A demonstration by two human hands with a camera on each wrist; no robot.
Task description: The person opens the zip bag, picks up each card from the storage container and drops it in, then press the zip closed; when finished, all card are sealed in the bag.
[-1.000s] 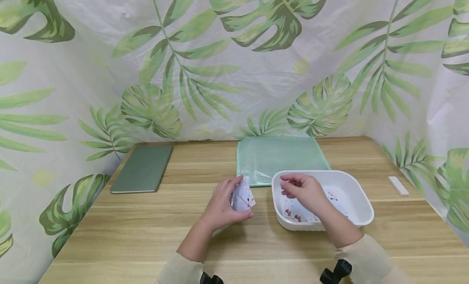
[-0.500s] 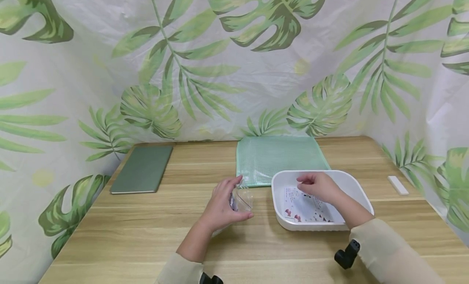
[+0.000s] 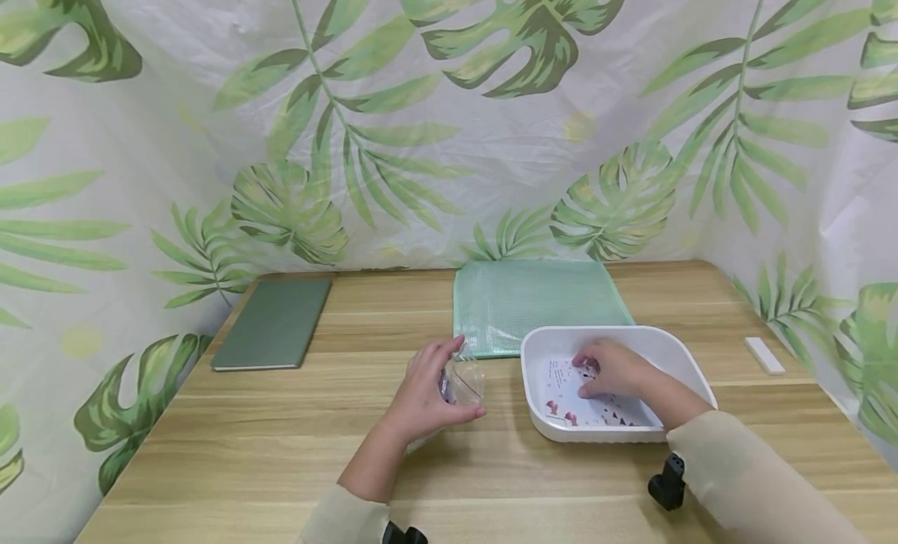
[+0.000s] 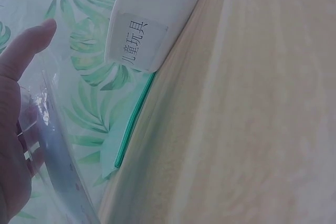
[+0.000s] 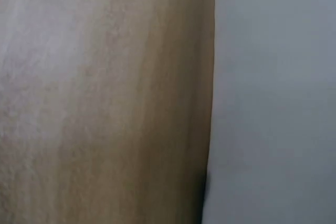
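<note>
My left hand [image 3: 424, 396] holds a clear plastic bag [image 3: 468, 384], thumb and fingers bowed around it above the table. In the left wrist view the bag [image 4: 63, 166] stands against the fingers, with something bluish showing through it. My right hand [image 3: 617, 369] reaches down into a white plastic tub [image 3: 596, 435], thumb and fingertips apart and bent right over a printed card [image 3: 560, 382]. The card is white with small red and dark figures and lines of text; the hand covers part of it. The right wrist view has only table and the tub's pale wall [image 5: 273, 98].
Behind the tub lies a green mesh pouch [image 3: 533, 298]. A dark green notebook [image 3: 273, 326] is at the back left of the wooden table [image 3: 295, 450]. Near the right edge lies a small white bar [image 3: 763, 355]. Leaf-patterned cloth [image 3: 393, 139] hangs behind.
My right hand has moved from the tub's left side rightward and down onto the card, its fingers spreading. The printed sheet seen at the bag's mouth no longer shows there. My left hand stays put.
</note>
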